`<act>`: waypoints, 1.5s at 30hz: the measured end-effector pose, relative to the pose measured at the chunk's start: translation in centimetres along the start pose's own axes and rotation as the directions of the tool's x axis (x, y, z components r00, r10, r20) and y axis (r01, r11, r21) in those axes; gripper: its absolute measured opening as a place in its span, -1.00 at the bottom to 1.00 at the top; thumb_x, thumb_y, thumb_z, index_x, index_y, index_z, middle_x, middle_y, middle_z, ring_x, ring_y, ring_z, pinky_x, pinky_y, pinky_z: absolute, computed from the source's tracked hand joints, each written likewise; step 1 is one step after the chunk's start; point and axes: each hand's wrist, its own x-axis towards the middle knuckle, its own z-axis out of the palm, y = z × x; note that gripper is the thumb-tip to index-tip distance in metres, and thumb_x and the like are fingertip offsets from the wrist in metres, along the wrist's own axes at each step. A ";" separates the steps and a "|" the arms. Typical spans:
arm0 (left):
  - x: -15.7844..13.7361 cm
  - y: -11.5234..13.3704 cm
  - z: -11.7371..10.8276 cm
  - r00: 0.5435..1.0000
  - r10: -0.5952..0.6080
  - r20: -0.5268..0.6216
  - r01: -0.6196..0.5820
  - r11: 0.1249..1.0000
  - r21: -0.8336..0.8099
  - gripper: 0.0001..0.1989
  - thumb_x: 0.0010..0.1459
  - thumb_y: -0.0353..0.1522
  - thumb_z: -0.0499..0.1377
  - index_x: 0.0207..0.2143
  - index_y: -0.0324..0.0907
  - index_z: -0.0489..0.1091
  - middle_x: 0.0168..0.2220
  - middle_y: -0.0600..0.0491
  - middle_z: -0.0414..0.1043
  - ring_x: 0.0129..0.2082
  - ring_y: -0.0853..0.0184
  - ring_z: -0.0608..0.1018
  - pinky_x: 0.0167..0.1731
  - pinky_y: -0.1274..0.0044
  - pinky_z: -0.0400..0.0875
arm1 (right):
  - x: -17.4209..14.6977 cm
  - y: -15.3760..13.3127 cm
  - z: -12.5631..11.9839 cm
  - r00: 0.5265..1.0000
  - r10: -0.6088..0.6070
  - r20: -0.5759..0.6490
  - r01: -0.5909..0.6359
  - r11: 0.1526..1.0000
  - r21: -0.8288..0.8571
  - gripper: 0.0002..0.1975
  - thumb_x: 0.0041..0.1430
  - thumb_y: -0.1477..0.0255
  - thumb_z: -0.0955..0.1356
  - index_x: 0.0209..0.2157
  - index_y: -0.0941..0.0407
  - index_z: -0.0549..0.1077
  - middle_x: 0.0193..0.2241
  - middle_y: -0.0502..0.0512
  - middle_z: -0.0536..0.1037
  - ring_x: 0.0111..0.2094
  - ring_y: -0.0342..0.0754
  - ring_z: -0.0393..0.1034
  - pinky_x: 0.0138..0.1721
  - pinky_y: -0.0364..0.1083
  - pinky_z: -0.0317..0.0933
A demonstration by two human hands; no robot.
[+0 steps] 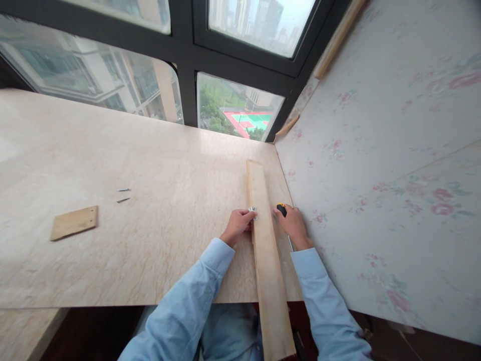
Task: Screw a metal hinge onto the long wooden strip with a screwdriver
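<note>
A long pale wooden board lies lengthwise on the stone sill, its near end sticking out past the front edge. At the board's left edge, my left hand is closed, thumb and fingers pinching a small metal bracket against the wood. On the other side of the board, my right hand is wrapped round a screwdriver with a black and yellow handle. Its shaft points back toward me, below the hand, away from the bracket.
A small wooden piece with two holes lies at the left on the marble-look sill. Two small pointed metal pieces lie nearby. A flowered wall rises close on the right. Dark-framed windows stand behind.
</note>
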 end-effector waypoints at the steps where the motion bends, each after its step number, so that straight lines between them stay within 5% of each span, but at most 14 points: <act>1: 0.0 0.0 0.0 1.000 0.003 0.001 -0.003 1.000 0.008 -0.79 -0.11 -0.29 0.34 -0.54 -0.28 0.45 -0.55 0.02 0.43 -0.54 0.37 0.49 -0.50 0.53 0.40 | -0.2 -0.1 -0.1 1.000 0.000 -0.007 0.000 1.000 -0.001 -0.55 0.27 0.13 0.25 -0.02 0.18 0.43 -0.19 0.32 0.46 -0.18 0.14 0.41 -0.22 -0.03 0.21; 8: 0.1 -0.2 -0.2 1.000 0.017 0.011 -0.018 0.998 0.053 -0.77 -0.08 -0.28 0.31 -0.53 -0.28 0.43 -0.55 0.03 0.41 -0.50 0.34 0.51 -0.47 0.51 0.43 | -2.0 -0.3 -0.1 0.975 -0.122 -0.188 0.142 0.985 0.097 -0.50 0.22 0.22 0.30 0.11 0.20 0.29 -0.02 0.39 0.38 0.02 0.22 0.29 0.00 0.13 0.20; 14: 0.1 -0.3 -0.2 0.998 0.052 0.034 -0.054 0.995 0.083 -0.73 -0.10 -0.23 0.32 -0.55 -0.26 0.39 -0.57 0.07 0.37 -0.54 0.39 0.46 -0.48 0.53 0.41 | -4.1 -1.8 -0.1 0.926 -0.256 -0.278 0.339 0.888 0.310 -0.47 0.22 0.21 0.29 0.15 0.18 0.27 0.09 0.37 0.35 0.16 0.19 0.19 0.17 0.22 0.12; 23: 0.4 -0.6 -0.2 0.992 0.125 0.031 -0.129 0.971 0.200 -0.65 -0.08 -0.17 0.27 -0.64 -0.21 0.25 -0.67 0.19 0.14 -0.66 0.51 0.22 -0.63 0.61 0.13 | -6.4 -3.1 2.0 0.968 -0.247 -0.054 0.244 0.858 0.453 -0.23 0.11 0.11 0.34 0.26 0.18 0.11 0.25 0.38 0.21 0.31 0.21 0.05 0.27 0.25 0.00; 38: 0.9 -1.1 -0.3 0.974 0.225 -0.024 -0.199 0.902 0.383 -0.60 -0.05 -0.10 0.25 -0.65 -0.22 0.30 -0.67 0.16 0.17 -0.61 0.45 0.26 -0.60 0.60 0.14 | -6.2 -4.4 3.8 0.974 -0.142 -0.176 0.213 0.841 0.497 -0.24 0.00 0.21 0.38 0.21 0.19 0.16 0.20 0.41 0.30 0.24 0.29 0.17 0.22 0.26 0.10; 45: 0.2 -0.6 -0.7 0.950 0.285 -0.126 -0.199 0.866 0.459 -0.75 -0.05 -0.23 0.28 -0.60 -0.23 0.43 -0.62 0.05 0.39 -0.54 0.35 0.46 -0.57 0.59 0.30 | -6.1 -4.9 4.1 0.957 -0.171 -0.235 0.261 0.858 0.441 -0.29 0.03 0.21 0.37 0.19 0.19 0.19 0.15 0.44 0.35 0.20 0.29 0.23 0.18 0.25 0.14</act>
